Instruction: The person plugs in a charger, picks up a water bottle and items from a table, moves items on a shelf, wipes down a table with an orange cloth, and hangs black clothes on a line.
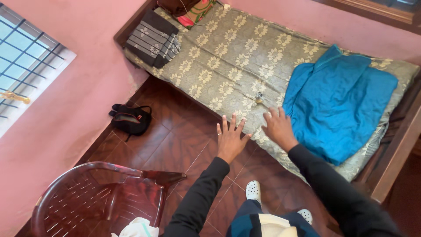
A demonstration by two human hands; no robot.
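Head view. I see a folded blue cloth (340, 98) lying flat on the bed (228, 57), toward 3 o'clock in the frame; its colour is a plain teal-blue, its surface shows soft creases, and one corner is turned up at its upper edge. The bed's mattress carries a grey-olive cover with a repeated pale flower pattern.

My right hand (277, 127) rests palm down on the mattress edge, fingers spread and released, touching the near left edge of the blue cloth without gripping it. My left hand (230, 138) is open too, fingers fanned, with a ring on one finger; it lies at the mattress edge at 9 o'clock from the right hand, just beside it, and holds nothing. Both forearms wear dark sleeves and reach in from 6 o'clock.

A small metallic object (258, 97) sits on the mattress at 12 o'clock from the right hand; its kind I cannot tell. A folded dark striped cloth (153, 38) lies at the far end of the bed, toward 11 o'clock, with a red patterned bundle (195, 12) beyond it.

The floor (175, 140) is brown glossy tile. On it a black bag (131, 118) lies at 9 o'clock from the left hand, near the pink wall (79, 101). A dark red plastic chair (105, 197) stands at 7 o'clock. A barred window (22, 57) is at 10 o'clock.
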